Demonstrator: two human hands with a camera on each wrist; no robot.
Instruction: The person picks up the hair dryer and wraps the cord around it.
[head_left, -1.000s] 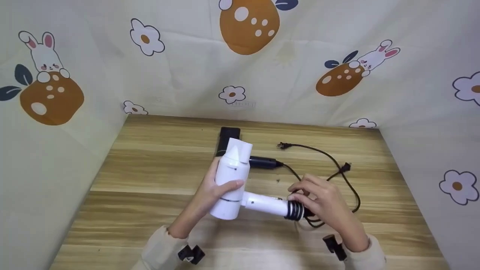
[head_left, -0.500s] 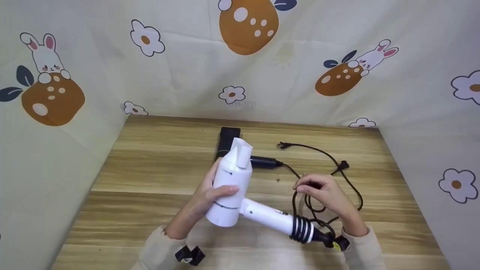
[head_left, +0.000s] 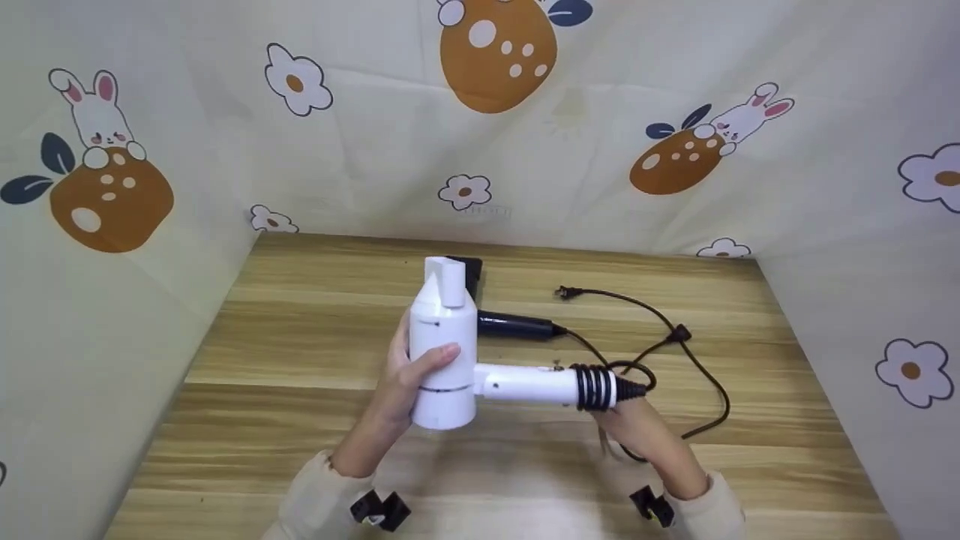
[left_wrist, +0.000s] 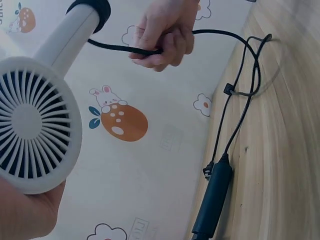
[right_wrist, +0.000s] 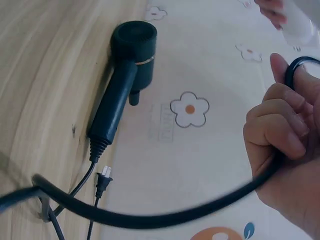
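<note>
A white hair dryer point(head_left: 457, 330) with a nozzle is held up over the table, its handle pointing right. My left hand point(head_left: 396, 386) grips its barrel, thumb across the front; the slatted rear grille point(left_wrist: 35, 125) shows in the left wrist view. Several turns of black cord point(head_left: 592, 388) circle the handle's end. My right hand point(head_left: 637, 427) is beneath that end, partly hidden by it in the head view. In the right wrist view its curled fingers point(right_wrist: 272, 130) hold the loose cord point(right_wrist: 150, 220), which trails down toward the table.
A black hair dryer point(head_left: 517, 325) lies on the wooden table point(head_left: 315, 315) behind the white one, its head partly covered. Its cord runs right, among loops with a two-prong plug point(head_left: 568, 292) and a small black block point(head_left: 679, 333). Patterned cloth walls point(head_left: 375, 127) enclose the table.
The white dryer's handle dipped down to the right, then came back level, and its barrel shifted left. My right hand left the handle end, moved above the handle, then went below it.
</note>
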